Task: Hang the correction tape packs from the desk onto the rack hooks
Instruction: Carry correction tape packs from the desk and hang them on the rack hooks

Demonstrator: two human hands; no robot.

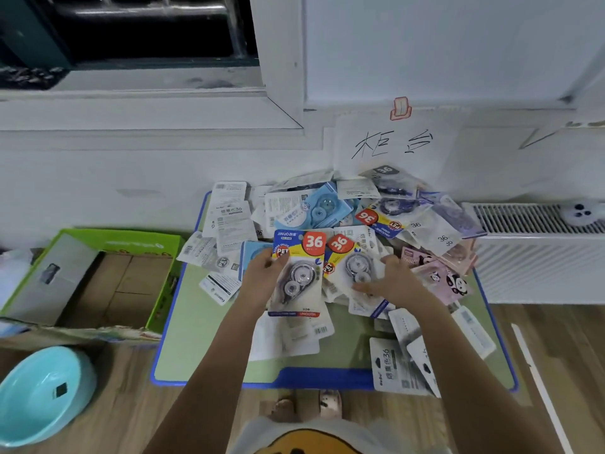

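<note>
The left hand (262, 270) pinches a blue-and-yellow correction tape pack (299, 273) by its left edge, lifted just over the heap on the green desk (203, 348), while the right hand (389, 280) rests with loosely curled fingers on a second pack (348, 263) lying in the pile — whether it actually grips it I cannot tell. The held pack's long axis runs away from the person, header end far, so the hang hole looks ready for a hook. The risk is the slack pile — pulling the second card could drag neighbours off the desk edge.
</note>
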